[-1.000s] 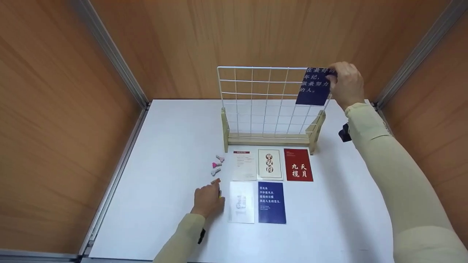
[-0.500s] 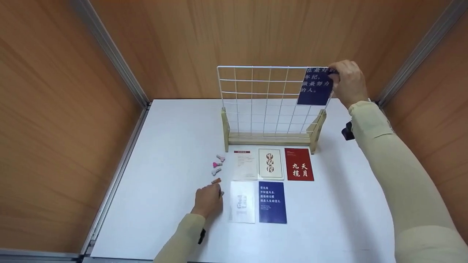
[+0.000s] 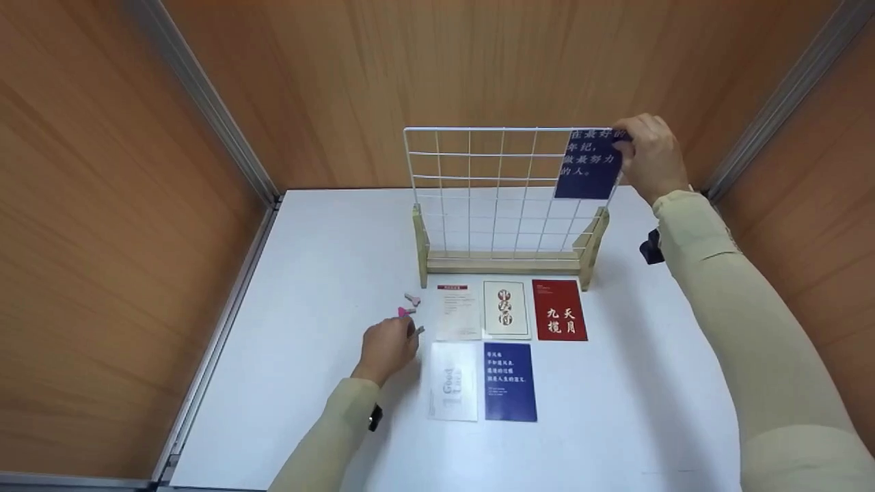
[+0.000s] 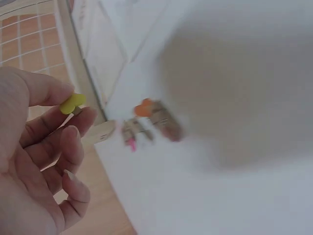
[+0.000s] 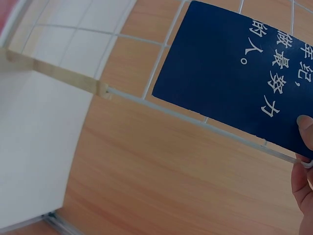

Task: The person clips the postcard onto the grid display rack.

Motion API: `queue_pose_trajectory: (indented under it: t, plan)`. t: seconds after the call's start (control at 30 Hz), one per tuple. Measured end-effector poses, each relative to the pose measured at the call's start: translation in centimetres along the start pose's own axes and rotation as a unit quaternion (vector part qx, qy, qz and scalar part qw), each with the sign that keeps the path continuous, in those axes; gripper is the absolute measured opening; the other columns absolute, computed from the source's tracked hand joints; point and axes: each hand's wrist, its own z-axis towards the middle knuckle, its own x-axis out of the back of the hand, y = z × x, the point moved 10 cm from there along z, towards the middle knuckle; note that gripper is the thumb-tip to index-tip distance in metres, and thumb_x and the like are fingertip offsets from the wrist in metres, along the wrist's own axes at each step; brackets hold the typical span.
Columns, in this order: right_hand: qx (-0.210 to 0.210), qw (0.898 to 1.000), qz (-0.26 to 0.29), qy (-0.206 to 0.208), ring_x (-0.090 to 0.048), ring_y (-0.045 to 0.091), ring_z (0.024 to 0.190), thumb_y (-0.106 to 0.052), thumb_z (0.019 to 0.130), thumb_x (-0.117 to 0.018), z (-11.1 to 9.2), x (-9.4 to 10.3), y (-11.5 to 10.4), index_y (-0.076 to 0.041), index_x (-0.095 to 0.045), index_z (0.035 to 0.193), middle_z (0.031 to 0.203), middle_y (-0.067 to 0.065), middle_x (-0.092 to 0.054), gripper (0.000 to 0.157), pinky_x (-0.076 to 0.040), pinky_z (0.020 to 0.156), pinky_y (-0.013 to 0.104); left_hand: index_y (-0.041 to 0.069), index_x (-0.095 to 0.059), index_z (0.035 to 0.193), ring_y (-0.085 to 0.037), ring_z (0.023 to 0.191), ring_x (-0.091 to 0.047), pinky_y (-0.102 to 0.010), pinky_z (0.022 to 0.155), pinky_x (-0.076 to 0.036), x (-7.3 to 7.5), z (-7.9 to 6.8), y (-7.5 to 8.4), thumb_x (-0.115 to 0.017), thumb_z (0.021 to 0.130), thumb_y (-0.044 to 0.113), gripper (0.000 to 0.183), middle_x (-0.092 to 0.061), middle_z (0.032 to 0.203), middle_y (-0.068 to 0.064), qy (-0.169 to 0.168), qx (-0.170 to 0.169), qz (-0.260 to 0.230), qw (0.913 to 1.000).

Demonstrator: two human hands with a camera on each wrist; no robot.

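Note:
My right hand (image 3: 654,154) pinches a dark blue card (image 3: 589,167) with white characters between thumb and fingers. It holds the card against the upper right corner of a white wire grid (image 3: 502,176); in the right wrist view the card (image 5: 230,73) lies along the grid's side bar. My left hand (image 3: 388,348) pinches a small clothespin (image 4: 74,104) with a yellow shaped top between thumb and fingertips, the other fingers curled. Several more small clothespins lie on the table close by, one with an orange heart (image 4: 144,107) and one with a pink top (image 3: 403,311).
The grid stands in a wooden base (image 3: 502,262). Before it lie a pale card (image 3: 459,314), a cream card (image 3: 516,328), a red card (image 3: 559,307), a white card (image 3: 452,383) and another blue card (image 3: 510,403). Wood-grain walls (image 3: 506,61) enclose the white table (image 3: 328,246).
My left hand has moved forward with the clothespin, now over the nearer loose clothespins. My right hand has shifted the blue card slightly to the right along the grid's top, then stayed there.

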Motion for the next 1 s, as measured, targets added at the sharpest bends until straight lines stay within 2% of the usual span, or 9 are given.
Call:
queue_pose_trajectory:
  t: [0.2, 0.3, 0.63, 0.77, 1.0]
  plan:
    - [0.001, 1.0, -0.004, -0.002, -0.056, 0.038, 0.104, 0.009, 0.093, -0.059, -0.3, 0.0, -0.1, 0.006, -0.064, 0.113, 0.107, 0.023, -0.063, 0.02, -0.043, 0.095, 0.049, 0.009, -0.071, 0.093, -0.011, 0.067, -0.061, -0.03, 0.064, -0.052, 3.7, 2.0, 1.6, -0.071, 0.091, 0.017, 0.009, -0.066, 0.08, 0.001, 0.043, -0.01, -0.01, 0.999]
    - [-0.005, 1.0, -0.004, -0.005, -0.055, 0.038, 0.105, 0.008, 0.094, -0.058, -0.3, 0.0, -0.1, 0.006, -0.064, 0.114, 0.108, 0.023, -0.062, 0.021, -0.043, 0.096, 0.049, 0.009, -0.071, 0.095, -0.013, 0.071, -0.063, -0.031, 0.065, -0.053, 5.4, 3.1, 2.6, -0.07, 0.091, 0.019, 0.01, -0.067, 0.084, 0.001, 0.067, -0.025, -0.006, 0.9974]
    - [-0.011, 1.0, -0.007, -0.004, -0.055, 0.037, 0.105, 0.008, 0.095, -0.058, -0.7, 0.3, -0.3, 0.005, -0.064, 0.115, 0.109, 0.022, -0.062, 0.021, -0.044, 0.097, 0.047, 0.008, -0.075, 0.094, -0.019, 0.079, -0.065, -0.034, 0.066, -0.053, 10.5, 5.6, 7.6, -0.073, 0.09, 0.017, 0.01, -0.067, 0.09, -0.003, 0.152, -0.126, -0.03, 0.9798]
    - [-0.01, 1.0, -0.004, -0.001, -0.056, 0.035, 0.105, 0.007, 0.095, -0.058, -0.6, 0.1, -0.5, 0.004, -0.065, 0.115, 0.11, 0.021, -0.062, 0.022, -0.045, 0.098, 0.046, 0.009, -0.077, 0.096, -0.019, 0.084, -0.064, -0.034, 0.071, -0.052, 12.2, 6.4, 9.6, -0.074, 0.09, 0.018, 0.011, -0.067, 0.094, -0.003, 0.169, -0.154, -0.056, 0.9719]
    - [-0.015, 1.0, -0.001, -0.007, -0.056, 0.034, 0.107, 0.006, 0.096, -0.058, -0.9, -0.4, -0.9, 0.004, -0.064, 0.117, 0.111, 0.02, -0.063, 0.022, -0.046, 0.098, 0.045, 0.008, -0.075, 0.104, -0.016, 0.084, -0.065, -0.031, 0.074, -0.051, 14.5, 7.8, 13.5, -0.074, 0.091, 0.019, 0.017, -0.072, 0.097, -0.003, 0.171, -0.205, -0.091, 0.9594]
